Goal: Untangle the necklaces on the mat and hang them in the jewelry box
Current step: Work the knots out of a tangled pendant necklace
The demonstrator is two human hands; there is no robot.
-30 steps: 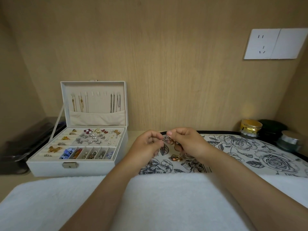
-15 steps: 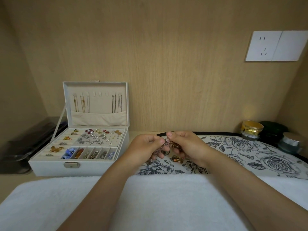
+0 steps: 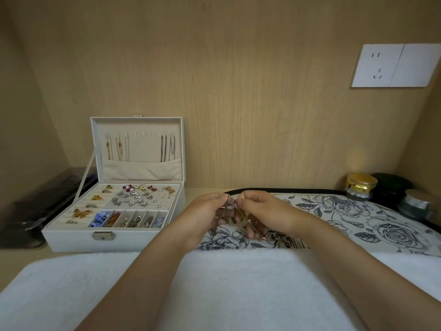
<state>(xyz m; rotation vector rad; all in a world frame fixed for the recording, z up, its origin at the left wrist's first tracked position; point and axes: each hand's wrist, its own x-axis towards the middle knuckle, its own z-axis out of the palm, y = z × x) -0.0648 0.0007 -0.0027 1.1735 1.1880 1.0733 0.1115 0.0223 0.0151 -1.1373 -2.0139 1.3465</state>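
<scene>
Working the untangle step, head view only, so one pass: our left hand (image 3: pixel 205 211) and right hand (image 3: pixel 265 210) are both raised just above the floral mat (image 3: pixel 358 218), fingertips pinched shut on the same clump of tangled necklaces (image 3: pixel 232 211), thumbs nearly touching at the top of it. Thin chain strands drape down from the pinch toward the mat; amber-brown pendant pieces hang in the clump, and how many chains are in it we cannot tell. The jewelry box (image 3: pixel 114 237) sits open to the left of the mat, well apart from the hands, its lid (image 3: pixel 137 123) upright. Some chains already hang inside the lid at the left and right ends of the hook row, with free hooks (image 3: pixel 143 134) between them. A white towel (image 3: pixel 214 283) lies under our forearms. Judgement: nothing is separated yet, so hanging is still ahead. Next move calls for a small, slow pull apart at the knot, not a yank, since fine chain likely cinches tighter. Once one necklace is free, we carry it left to a free hook.
</scene>
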